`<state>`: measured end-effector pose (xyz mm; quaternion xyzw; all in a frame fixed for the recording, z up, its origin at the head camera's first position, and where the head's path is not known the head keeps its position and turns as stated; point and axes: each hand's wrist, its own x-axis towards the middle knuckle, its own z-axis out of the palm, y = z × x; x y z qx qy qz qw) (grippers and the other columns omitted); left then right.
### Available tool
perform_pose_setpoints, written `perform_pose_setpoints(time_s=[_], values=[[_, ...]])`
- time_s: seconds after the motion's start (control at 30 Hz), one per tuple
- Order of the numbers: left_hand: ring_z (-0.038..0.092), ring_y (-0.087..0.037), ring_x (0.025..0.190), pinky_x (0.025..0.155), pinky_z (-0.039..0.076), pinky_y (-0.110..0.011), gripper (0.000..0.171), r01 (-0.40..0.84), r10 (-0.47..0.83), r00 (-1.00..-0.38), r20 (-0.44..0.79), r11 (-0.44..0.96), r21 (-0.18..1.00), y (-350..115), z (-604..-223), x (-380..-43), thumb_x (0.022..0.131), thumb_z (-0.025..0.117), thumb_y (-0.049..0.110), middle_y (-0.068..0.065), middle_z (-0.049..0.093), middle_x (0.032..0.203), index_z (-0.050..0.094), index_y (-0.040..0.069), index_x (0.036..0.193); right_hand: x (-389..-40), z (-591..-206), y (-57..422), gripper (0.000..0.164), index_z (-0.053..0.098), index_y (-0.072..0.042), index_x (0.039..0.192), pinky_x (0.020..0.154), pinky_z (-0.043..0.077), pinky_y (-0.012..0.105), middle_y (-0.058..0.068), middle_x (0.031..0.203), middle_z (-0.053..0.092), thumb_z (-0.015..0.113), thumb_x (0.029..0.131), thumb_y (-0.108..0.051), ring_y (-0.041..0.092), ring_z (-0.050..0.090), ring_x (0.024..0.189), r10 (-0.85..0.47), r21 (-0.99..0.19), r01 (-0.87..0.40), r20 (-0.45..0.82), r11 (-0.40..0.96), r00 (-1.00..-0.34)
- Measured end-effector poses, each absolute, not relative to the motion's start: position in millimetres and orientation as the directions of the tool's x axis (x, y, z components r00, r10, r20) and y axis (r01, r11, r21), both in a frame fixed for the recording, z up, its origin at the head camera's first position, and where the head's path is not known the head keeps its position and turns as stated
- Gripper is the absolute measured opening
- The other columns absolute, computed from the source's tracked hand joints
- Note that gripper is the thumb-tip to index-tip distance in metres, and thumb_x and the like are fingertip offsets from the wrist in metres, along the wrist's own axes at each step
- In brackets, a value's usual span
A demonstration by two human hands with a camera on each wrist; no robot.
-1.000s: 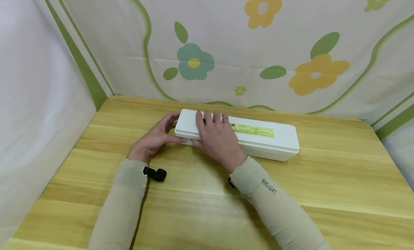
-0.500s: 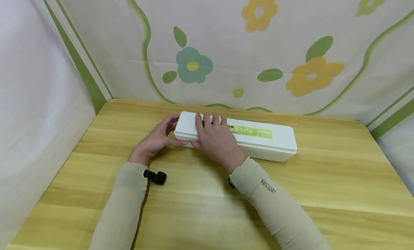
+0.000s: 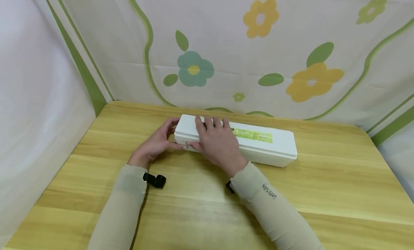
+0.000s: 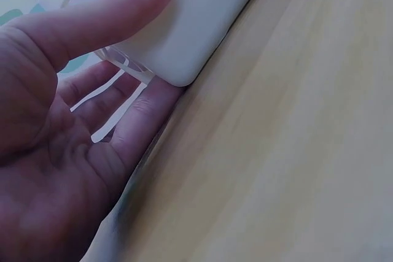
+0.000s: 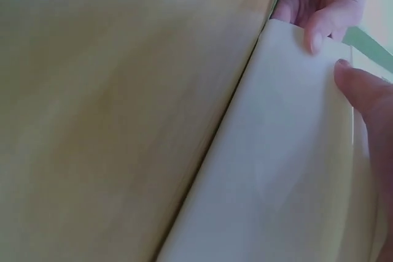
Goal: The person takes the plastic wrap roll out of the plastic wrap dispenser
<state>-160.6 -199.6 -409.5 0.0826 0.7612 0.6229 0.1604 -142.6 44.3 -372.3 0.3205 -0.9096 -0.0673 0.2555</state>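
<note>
A long white lidded box lies on the table, a yellow-green printed label on its lid. My left hand holds the box's left end, its thumb against the front wall and its fingers round the end. In the left wrist view, that thumb presses the smooth wall near the corner. My right hand spans the lid left of the label, fingertips near the far edge and thumb at the front. The right wrist view shows the right thumb by the lid seam. The lid sits on the box.
The wood-grain table stretches around the box. A white curtain with printed flowers hangs behind the table's back edge, and white cloth hangs on the left. A small black device is strapped at the left wrist.
The head view has tilted up a little, so the box sits lower in it. My right thumb has shifted slightly left along the front. Both hands stay on the box.
</note>
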Motion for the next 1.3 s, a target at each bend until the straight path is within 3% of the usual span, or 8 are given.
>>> perform_pose_setpoints(time_s=[0.2, 0.43, 0.63, 0.9, 1.07, 1.23, 1.3], values=[[0.041, -0.034, 0.149, 0.115, 0.043, -0.048, 0.096, -0.094, 0.326, -0.932, -0.160, 0.208, 0.974, -196.8, -411.7, -157.5, 0.083, 0.089, -0.002, -0.004, 0.041, 0.167, 0.038, 0.021, 0.161, -141.3, -372.7, 46.0, 0.082, 0.056, -0.011, 0.153, 0.099, 0.057, 0.053, 0.015, 0.131, 0.066, 0.063, 0.098, -0.071, 0.038, 0.068, 0.116, -0.598, 0.235, -0.552, 0.391, 0.800, -0.700], [0.041, -0.034, 0.150, 0.121, 0.037, -0.054, 0.096, -0.076, 0.315, -0.938, -0.141, 0.209, 0.975, -197.3, -409.3, -160.9, 0.082, 0.089, -0.004, -0.005, 0.043, 0.166, 0.039, 0.020, 0.161, -146.2, -370.6, 44.6, 0.084, 0.055, -0.013, 0.155, 0.104, 0.057, 0.054, 0.015, 0.136, 0.067, 0.061, 0.098, -0.074, 0.038, 0.070, 0.120, -0.574, 0.206, -0.540, 0.400, 0.816, -0.714], [0.043, -0.033, 0.147, 0.119, 0.039, -0.051, 0.095, -0.074, 0.317, -0.938, -0.140, 0.211, 0.975, -198.3, -406.6, -160.6, 0.082, 0.089, -0.005, -0.006, 0.046, 0.163, 0.040, 0.019, 0.159, -146.3, -365.7, 43.5, 0.082, 0.047, -0.021, 0.159, 0.106, 0.056, 0.055, 0.015, 0.144, 0.063, 0.060, 0.098, -0.074, 0.039, 0.067, 0.125, -0.552, 0.149, -0.540, 0.381, 0.828, -0.741], [0.044, -0.032, 0.146, 0.119, 0.038, -0.052, 0.095, -0.074, 0.306, -0.942, -0.136, 0.206, 0.976, -202.2, -404.8, -160.5, 0.080, 0.090, -0.005, -0.006, 0.048, 0.160, 0.042, 0.019, 0.158, -145.8, -359.6, 41.6, 0.077, 0.055, -0.023, 0.156, 0.107, 0.054, 0.056, 0.015, 0.142, 0.064, 0.064, 0.097, -0.072, 0.041, 0.066, 0.123, -0.535, 0.041, -0.574, 0.421, 0.818, -0.732], [0.045, -0.032, 0.145, 0.119, 0.039, -0.049, 0.094, -0.075, 0.307, -0.942, -0.134, 0.197, 0.977, -204.4, -406.5, -158.5, 0.080, 0.089, -0.007, -0.006, 0.049, 0.161, 0.043, 0.018, 0.157, -143.7, -360.7, 41.5, 0.080, 0.057, -0.023, 0.155, 0.107, 0.054, 0.055, 0.013, 0.142, 0.064, 0.068, 0.093, -0.073, 0.038, 0.065, 0.124, -0.552, 0.044, -0.589, 0.411, 0.807, -0.725], [0.046, -0.031, 0.145, 0.116, 0.043, -0.045, 0.098, -0.085, 0.301, -0.943, -0.139, 0.184, 0.979, -204.9, -408.9, -157.2, 0.077, 0.091, -0.008, -0.005, 0.050, 0.161, 0.042, 0.019, 0.158, -144.5, -360.9, 53.5, 0.081, 0.060, -0.020, 0.150, 0.106, 0.056, 0.054, 0.013, 0.142, 0.066, 0.081, 0.087, -0.066, 0.038, 0.067, 0.124, -0.596, 0.087, -0.630, 0.447, 0.772, -0.667], [0.045, -0.031, 0.147, 0.117, 0.043, -0.047, 0.099, -0.080, 0.295, -0.946, -0.132, 0.181, 0.980, -206.3, -409.6, -158.5, 0.076, 0.092, -0.008, -0.006, 0.050, 0.161, 0.042, 0.018, 0.158, -144.9, -359.6, 63.4, 0.083, 0.059, -0.020, 0.152, 0.107, 0.055, 0.055, 0.013, 0.142, 0.067, 0.084, 0.086, -0.065, 0.038, 0.068, 0.126, -0.598, 0.095, -0.627, 0.436, 0.773, -0.672]])
